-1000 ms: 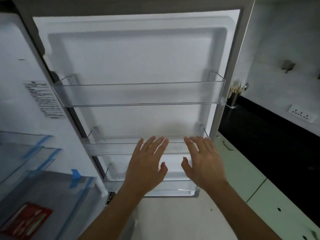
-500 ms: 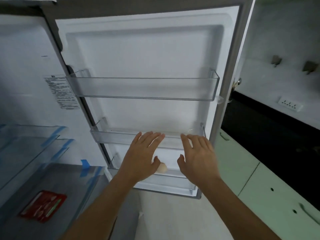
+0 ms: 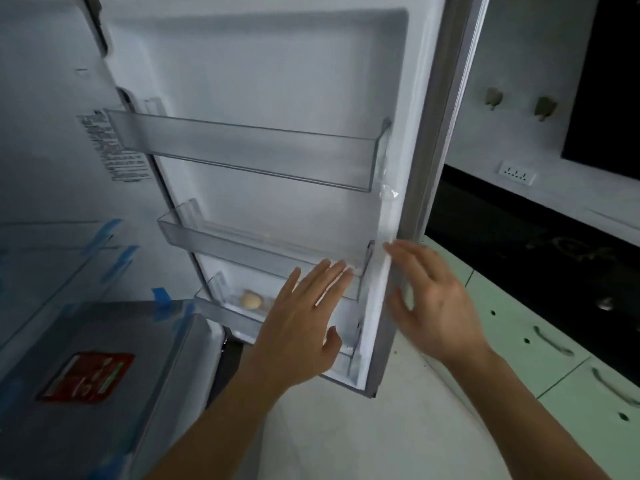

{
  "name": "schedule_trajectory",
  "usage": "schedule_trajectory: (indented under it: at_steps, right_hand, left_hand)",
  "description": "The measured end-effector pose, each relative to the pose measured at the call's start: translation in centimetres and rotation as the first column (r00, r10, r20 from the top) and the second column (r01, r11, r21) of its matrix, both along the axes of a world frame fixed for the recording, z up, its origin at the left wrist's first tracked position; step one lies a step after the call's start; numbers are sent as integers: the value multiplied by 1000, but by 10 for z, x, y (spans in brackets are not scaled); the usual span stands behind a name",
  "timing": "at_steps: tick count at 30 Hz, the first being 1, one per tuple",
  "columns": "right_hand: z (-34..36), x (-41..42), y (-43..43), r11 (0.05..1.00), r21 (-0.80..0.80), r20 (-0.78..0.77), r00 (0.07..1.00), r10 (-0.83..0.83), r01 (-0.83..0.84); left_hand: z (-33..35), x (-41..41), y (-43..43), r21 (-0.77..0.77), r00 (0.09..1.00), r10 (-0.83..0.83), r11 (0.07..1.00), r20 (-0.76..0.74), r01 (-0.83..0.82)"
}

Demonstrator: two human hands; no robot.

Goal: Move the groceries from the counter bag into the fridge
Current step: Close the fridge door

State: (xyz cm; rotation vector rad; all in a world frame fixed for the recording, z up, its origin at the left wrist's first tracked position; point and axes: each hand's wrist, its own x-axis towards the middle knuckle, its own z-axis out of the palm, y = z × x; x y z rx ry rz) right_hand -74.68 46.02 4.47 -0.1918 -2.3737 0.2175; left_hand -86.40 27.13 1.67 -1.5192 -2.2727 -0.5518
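The fridge door (image 3: pixel 277 98) stands swung open, its inner face filling the view from twelve o'clock down to the centre; three clear door bins are stacked on it, the top bin (image 3: pixel 249 150) at eleven o'clock of centre, the middle bin (image 3: pixel 256 245) just below it, the bottom bin (image 3: pixel 221 308) lowest. A small pale round grocery item (image 3: pixel 251 300) lies in the bottom bin, toward its left end; what it is cannot be told. The left hand (image 3: pixel 301 323) is flat and spread, fingers extended, empty, held in front of the middle and bottom bins; whether it touches them cannot be told. The right hand (image 3: pixel 433 299) is at four o'clock, also spread and empty, its fingertips at the door's outer edge. At eight o'clock a red packet (image 3: pixel 86 375) lies inside a drawer fixed with blue tape (image 3: pixel 161 296); at three o'clock a dark table (image 3: pixel 519 244) runs above pale green cabinets (image 3: pixel 540 344).
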Motion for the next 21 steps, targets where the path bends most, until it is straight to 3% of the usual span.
schedule_trajectory:
  at_steps: [5, 9, 14, 17, 21]
  right_hand:
    - [-7, 19, 25, 988, 41, -140, 978, 152, -148]
    - [-15, 23, 34, 968, -57, -240, 945, 224, -244]
    - [-20, 19, 38, 922, -155, -226, 921, 317, -355]
    - [-17, 17, 48, 900, -109, -169, 900, 402, -422]
    - [-12, 8, 47, 809, -31, -109, 807, 581, -587]
  left_hand:
    - [5, 20, -28, 22, 997, 76, 997, 26, -76]
    - [12, 36, -42, 90, 981, 195, 977, -13, -193]
    - [10, 66, -54, 163, 915, 396, 901, 72, -403]
    - [8, 85, -54, 175, 850, 510, 832, 132, -527]
    - [18, 125, -36, 210, 734, 661, 704, 155, -678]
